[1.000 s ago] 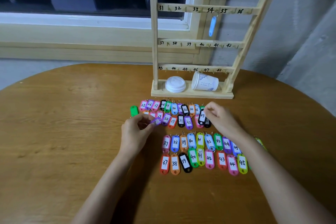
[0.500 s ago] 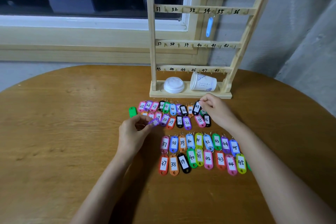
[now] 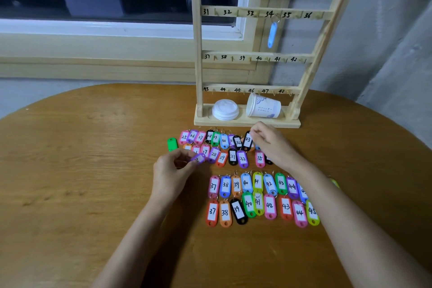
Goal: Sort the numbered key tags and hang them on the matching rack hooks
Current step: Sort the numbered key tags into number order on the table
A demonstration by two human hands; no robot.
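At the centre of the round brown wooden counter [image 3: 81, 170], the right hand [image 3: 272, 145] pinches the ring end of a black plastic key tag labelled 33 [image 3: 247, 140] between thumb and fingertips; its grip is closed on that tag, whose lower end rests among the upper rows of tags. At 9 o'clock from it, the left hand [image 3: 171, 172] closes its grip on a small purple plastic key tag [image 3: 199, 158], whose number cannot be read. Between and around the two hands lie the upper rows of coloured numbered key tags [image 3: 217, 147], with labels from 25 to 35 legible, some overlapping. A green plastic key tag with no visible label [image 3: 172, 144] lies just beside these rows at their 9 o'clock end. At 6 o'clock from the hands lie two lower rows of coloured numbered key tags [image 3: 257, 196], reading 37 to 45; the right forearm covers their 3 o'clock end. At 12 o'clock stands the pale wooden rack with three numbered hook rails [image 3: 198, 58], marked 31–36, 37–42 and 43–48. A light-blue plastic key tag [image 3: 271, 34] hangs edge-on from the top rail near 34. On the rack's base rest a white plastic cup lid [image 3: 225, 110] and a white paper cup lying on its side [image 3: 264, 106].
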